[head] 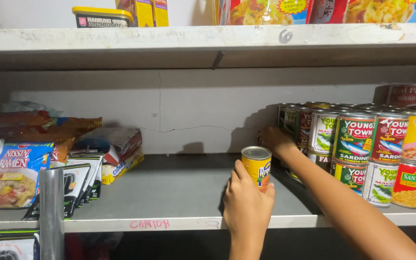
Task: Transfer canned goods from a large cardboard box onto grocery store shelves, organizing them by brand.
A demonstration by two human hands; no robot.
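My left hand (247,204) is wrapped around the lower part of a yellow can (257,163) with a silver lid. The can stands upright on the grey shelf board (169,192), near its front edge. My right hand (274,138) reaches further back, to the left end of a stack of tins (362,139), and touches the shaded cans there. Its fingers are partly hidden in shadow, so I cannot tell whether they grip a can.
Stacked fish and corn tins fill the shelf's right side in two layers. Noodle packets (18,173), dark sachets (80,185) and small boxes (121,163) crowd the left. A metal post (51,212) stands at the front left. An upper shelf (193,38) holds more packs.
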